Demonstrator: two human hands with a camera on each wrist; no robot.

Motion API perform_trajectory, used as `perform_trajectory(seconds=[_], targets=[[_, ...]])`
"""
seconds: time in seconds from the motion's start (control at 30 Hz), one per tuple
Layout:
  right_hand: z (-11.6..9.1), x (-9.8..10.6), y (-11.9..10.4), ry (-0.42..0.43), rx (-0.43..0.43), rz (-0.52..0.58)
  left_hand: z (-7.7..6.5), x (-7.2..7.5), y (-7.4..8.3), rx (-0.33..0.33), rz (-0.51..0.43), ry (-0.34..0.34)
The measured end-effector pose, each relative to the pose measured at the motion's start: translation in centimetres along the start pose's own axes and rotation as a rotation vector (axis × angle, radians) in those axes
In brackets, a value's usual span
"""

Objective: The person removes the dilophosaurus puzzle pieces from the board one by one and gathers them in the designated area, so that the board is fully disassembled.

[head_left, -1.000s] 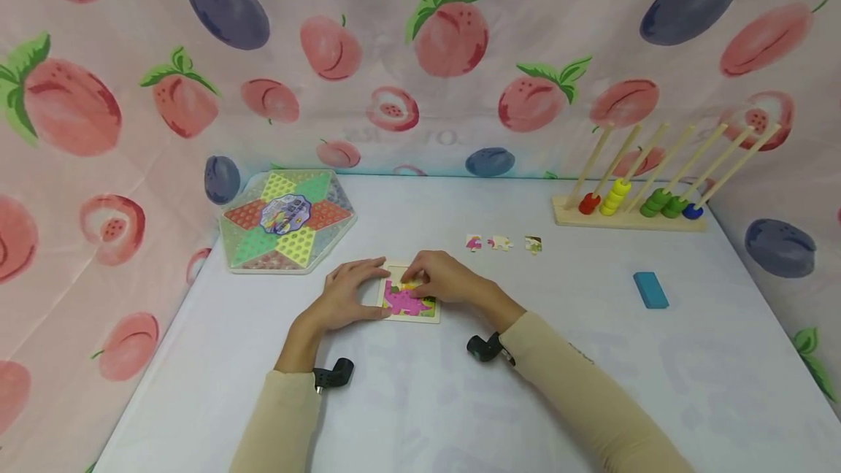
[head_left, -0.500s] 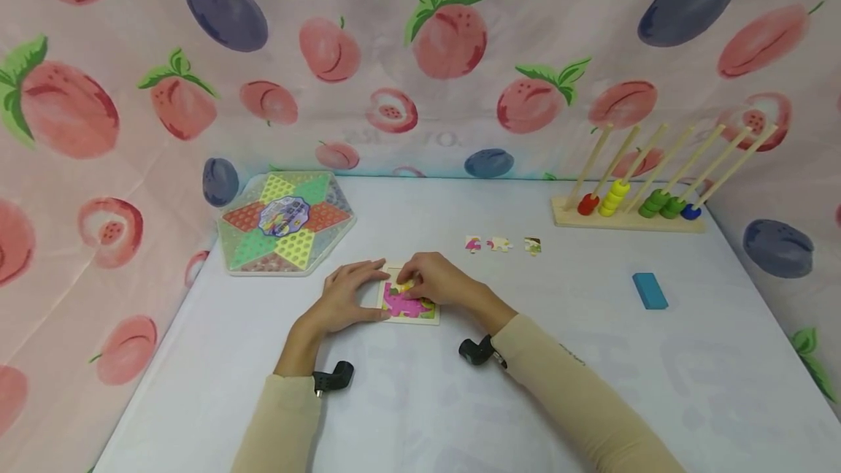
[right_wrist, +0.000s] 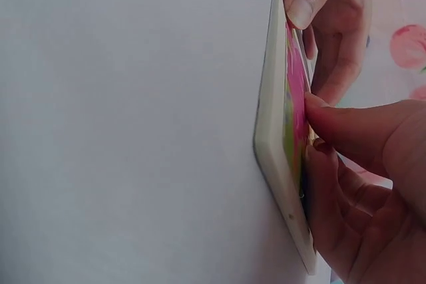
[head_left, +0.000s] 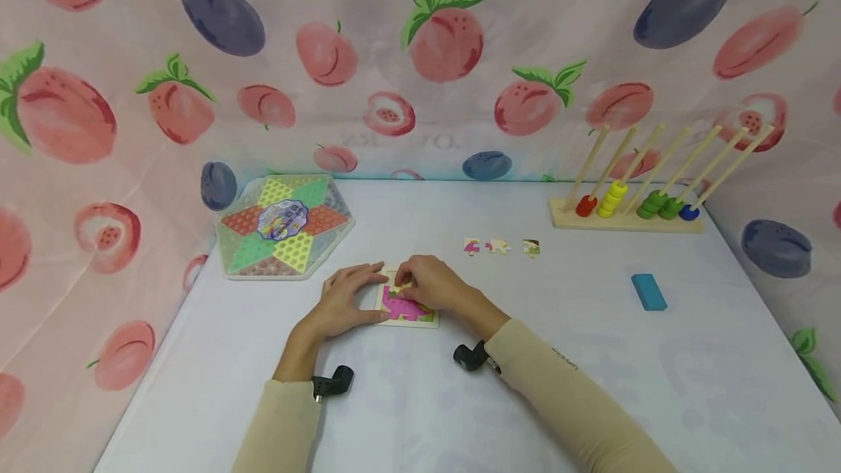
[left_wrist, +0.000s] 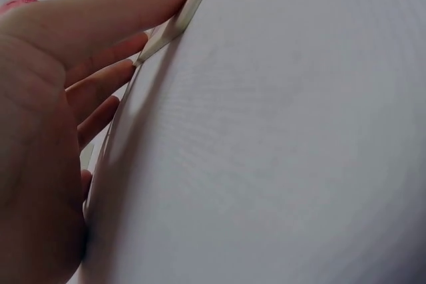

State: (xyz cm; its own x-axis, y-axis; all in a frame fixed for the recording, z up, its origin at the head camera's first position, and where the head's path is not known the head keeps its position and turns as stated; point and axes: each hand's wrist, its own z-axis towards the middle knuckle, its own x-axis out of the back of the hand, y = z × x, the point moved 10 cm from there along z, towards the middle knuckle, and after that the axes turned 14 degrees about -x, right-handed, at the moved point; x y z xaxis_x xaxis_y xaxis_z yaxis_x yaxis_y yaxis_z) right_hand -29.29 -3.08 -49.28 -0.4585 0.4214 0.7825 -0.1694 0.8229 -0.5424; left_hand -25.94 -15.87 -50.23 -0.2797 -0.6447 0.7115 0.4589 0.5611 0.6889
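A small square jigsaw puzzle with a pink dinosaur (head_left: 403, 308) lies in a pale wooden tray (head_left: 423, 325) at the table's middle. My left hand (head_left: 343, 303) rests along the tray's left side, its thumb pressing the near corner and its fingers reaching to the far one; the left wrist view shows those fingers (left_wrist: 100, 91) fairly straight. From the right, my right hand (head_left: 435, 285) bends over the puzzle, thumb and forefinger pinching a small light-coloured puzzle piece (head_left: 403, 287) near the upper part of the picture. Those fingers mostly hide the piece and the puzzle's right upper area.
Three loose puzzle pieces (head_left: 498, 247) lie in a row beyond my right hand. A hexagonal Chinese checkers board (head_left: 250, 261) is at the back left. At the back right stands a wooden bead rack (head_left: 624, 222), with a blue block (head_left: 649, 292) nearer me.
My right hand has shifted slightly left over the puzzle, and less of the yellow under its fingers shows. The left hand stays at the tray's side. The head view has tilted slightly upward.
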Motion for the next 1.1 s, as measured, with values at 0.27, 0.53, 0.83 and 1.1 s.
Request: perform_trajectory(seconds=[0.27,0.53,0.83,1.1], targets=[[-0.3,-0.2,-0.2,0.037,-0.012,-0.060,0.0,0.0,0.0,0.001,0.001,0.004],[-0.4,-0.2,0.1,0.047,-0.031,-0.057,0.1,0.0,0.2,-0.010,0.006,0.004],[-0.6,0.1,0.6,0.043,-0.033,0.045,0.1,0.1,0.2,0.005,0.000,0.000],[-0.4,0.6,1.2,-0.057,-0.039,0.211,0.0,0.0,0.1,0.014,-0.009,0.005]])
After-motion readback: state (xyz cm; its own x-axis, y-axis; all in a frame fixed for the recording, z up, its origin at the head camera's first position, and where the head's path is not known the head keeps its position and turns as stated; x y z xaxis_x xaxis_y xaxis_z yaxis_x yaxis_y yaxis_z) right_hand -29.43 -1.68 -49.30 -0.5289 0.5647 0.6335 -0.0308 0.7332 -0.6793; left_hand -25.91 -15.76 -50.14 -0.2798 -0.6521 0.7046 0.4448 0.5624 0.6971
